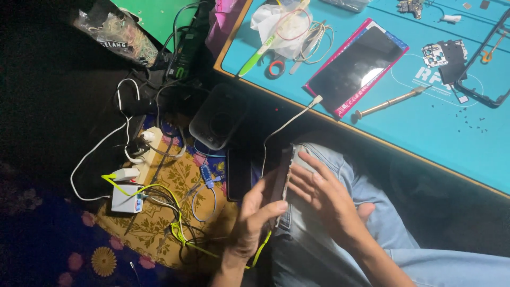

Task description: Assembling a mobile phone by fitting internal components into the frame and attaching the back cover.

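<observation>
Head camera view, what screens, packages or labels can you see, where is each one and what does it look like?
Phone: dark slab, edge-on, held between left hand and right hand over the lap.
Screen panel: on the teal mat, black rectangle, pink-edged backing.
Plastic bag: top left, clear, crinkled, white label.

My teal worktop (425, 133): dark phone (355, 68) on a pink-edged box near the front edge, brass screwdriver (390, 102) just beside it, circuit board (445, 55) and phone frame (486, 64) toward the far right, green-handled toothbrush (263, 49) at the left corner.
</observation>
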